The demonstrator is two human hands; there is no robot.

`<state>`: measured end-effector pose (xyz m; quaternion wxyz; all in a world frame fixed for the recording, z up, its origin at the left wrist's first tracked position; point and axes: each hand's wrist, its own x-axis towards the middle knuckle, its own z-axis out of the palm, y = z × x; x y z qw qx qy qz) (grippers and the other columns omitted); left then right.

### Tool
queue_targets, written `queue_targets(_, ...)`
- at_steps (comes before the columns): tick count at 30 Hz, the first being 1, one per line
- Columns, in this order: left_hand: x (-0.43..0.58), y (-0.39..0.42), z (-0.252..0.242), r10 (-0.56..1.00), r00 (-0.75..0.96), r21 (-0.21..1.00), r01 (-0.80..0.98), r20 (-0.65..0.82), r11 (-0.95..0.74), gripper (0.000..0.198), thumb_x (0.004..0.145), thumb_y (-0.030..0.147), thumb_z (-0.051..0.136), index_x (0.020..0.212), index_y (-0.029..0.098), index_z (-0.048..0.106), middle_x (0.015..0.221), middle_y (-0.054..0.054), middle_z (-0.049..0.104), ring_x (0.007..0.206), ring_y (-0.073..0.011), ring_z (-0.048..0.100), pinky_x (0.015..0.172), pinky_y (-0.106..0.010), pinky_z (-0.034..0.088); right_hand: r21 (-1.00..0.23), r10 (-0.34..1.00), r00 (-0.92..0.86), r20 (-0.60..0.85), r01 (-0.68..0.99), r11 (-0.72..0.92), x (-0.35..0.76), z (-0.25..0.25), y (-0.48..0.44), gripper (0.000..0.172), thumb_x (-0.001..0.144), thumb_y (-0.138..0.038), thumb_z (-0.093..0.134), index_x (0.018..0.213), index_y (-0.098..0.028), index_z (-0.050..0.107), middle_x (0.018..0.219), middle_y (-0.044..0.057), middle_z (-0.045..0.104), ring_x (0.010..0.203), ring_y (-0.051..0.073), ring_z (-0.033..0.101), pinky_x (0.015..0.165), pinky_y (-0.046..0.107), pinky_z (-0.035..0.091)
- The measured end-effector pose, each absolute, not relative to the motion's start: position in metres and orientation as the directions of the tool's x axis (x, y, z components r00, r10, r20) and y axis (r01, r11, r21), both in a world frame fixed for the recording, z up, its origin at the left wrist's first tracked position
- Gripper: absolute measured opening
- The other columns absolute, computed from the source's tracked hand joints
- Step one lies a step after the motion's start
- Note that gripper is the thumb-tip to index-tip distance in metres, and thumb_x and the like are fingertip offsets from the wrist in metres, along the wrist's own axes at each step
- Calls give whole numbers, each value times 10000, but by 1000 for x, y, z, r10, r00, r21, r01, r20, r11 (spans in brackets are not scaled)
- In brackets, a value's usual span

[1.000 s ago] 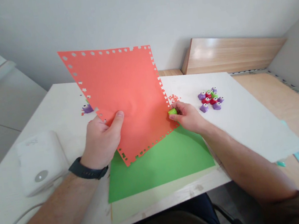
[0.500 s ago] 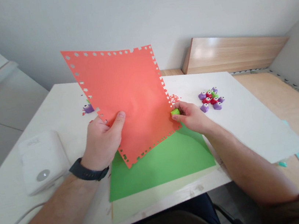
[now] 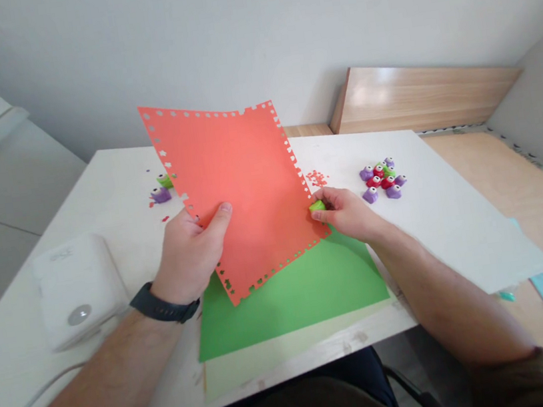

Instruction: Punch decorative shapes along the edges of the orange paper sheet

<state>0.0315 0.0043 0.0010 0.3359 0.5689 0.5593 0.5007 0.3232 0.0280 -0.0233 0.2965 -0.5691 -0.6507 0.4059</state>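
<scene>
An orange-red sheet of paper [image 3: 243, 187] is held up at a tilt, with small shaped holes punched along its edges. My left hand [image 3: 195, 251] grips its left side, thumb on the front and fingers behind. At the right edge of the paper, my right hand [image 3: 340, 210] pinches a small green craft punch [image 3: 317, 206]. Whether the punch is pressed closed I cannot tell. Beneath lies a green sheet [image 3: 286, 309], its far part hidden by the raised paper.
Several purple, red and green punches [image 3: 383, 181] cluster on the right of the white table [image 3: 437, 234]. Orange-red paper bits [image 3: 316, 177] lie behind my right hand. A purple punch [image 3: 160, 195] and a green punch [image 3: 164, 180] stand at left, beyond a white device [image 3: 79, 291] with a cable.
The top of the orange-red paper has tipped lower and its upper left corner moved right, uncovering more of the green punch at left. Both hands keep their holds.
</scene>
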Motion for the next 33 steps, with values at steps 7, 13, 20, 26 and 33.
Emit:
queue_targets(7, 31, 6, 1, 991, -68, 988, 106, 116, -109, 464, 901, 414, 739, 1314, 202, 725, 1342, -89, 757, 1340, -293, 655, 1104, -455, 560, -882, 976, -135, -169, 464, -88, 320, -13, 27, 226, 759, -297, 750, 954, -190, 710, 786, 12, 712, 706, 159, 604, 648, 267, 489)
queue_targets(13, 29, 8, -6, 994, -105, 995, 89, 43, -33, 442, 852, 419, 757, 1219, 171, 771, 1253, -121, 791, 1185, -321, 737, 1009, -451, 605, -854, 948, -152, -278, 492, -172, 322, 1, 15, 198, 756, -251, 762, 938, -179, 728, 737, 10, 699, 637, 143, 588, 591, 256, 465)
queue_targets(20, 34, 2, -5, 995, -100, 977, 213, 12, 9, 366, 809, 430, 760, 1072, 182, 811, 1050, -105, 837, 1026, -337, 778, 899, -422, 634, -799, 912, -151, -382, 550, -244, 322, 2, 13, 138, 764, -193, 760, 892, -160, 719, 674, -7, 647, 590, 129, 563, 569, 255, 465)
queue_targets(26, 33, 2, -6, 996, -92, 972, 233, 18, 4, 360, 804, 415, 749, 1073, 183, 812, 1062, -101, 837, 1036, -343, 774, 903, -414, 632, -750, 895, -126, -428, 603, -274, 317, 6, 21, 84, 750, -187, 787, 802, -165, 724, 626, 1, 645, 565, 136, 556, 541, 261, 453)
queue_targets(33, 30, 3, -11, 998, -58, 971, 238, 27, -12, 358, 832, 417, 732, 1102, 193, 805, 1138, -102, 827, 1090, -344, 765, 909, -417, 635, -721, 892, -91, -443, 628, -294, 310, 12, 23, 63, 725, -166, 796, 763, -164, 745, 639, 20, 663, 575, 140, 555, 529, 260, 455)
